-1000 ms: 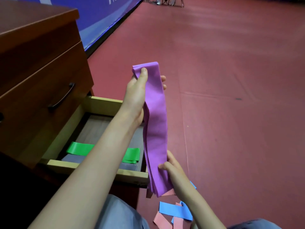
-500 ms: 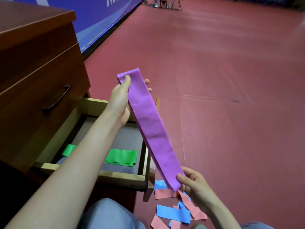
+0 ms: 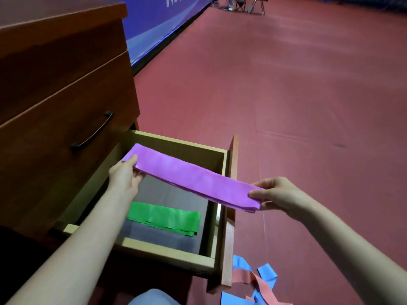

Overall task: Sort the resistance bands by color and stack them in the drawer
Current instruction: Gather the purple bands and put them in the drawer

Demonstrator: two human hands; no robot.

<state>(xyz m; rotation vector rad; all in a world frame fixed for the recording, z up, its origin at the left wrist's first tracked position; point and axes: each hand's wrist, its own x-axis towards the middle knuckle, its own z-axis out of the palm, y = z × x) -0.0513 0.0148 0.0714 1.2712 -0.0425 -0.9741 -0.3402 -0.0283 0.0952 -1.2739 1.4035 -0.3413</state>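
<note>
While two hands hold, one purple stack (image 3: 193, 180) (level)

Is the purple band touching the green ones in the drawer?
Apart. The head view shows the purple band held above, grey drawer floor visible before the green bands.

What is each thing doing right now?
Drawer: open.
Upper drawer: shut.
Purple bands: stacked, held over the drawer.
Green bands: flat in the drawer.
Blue and pink bands: loose on the floor.
Left hand: gripping purple bands.
Right hand: gripping purple bands.
</note>
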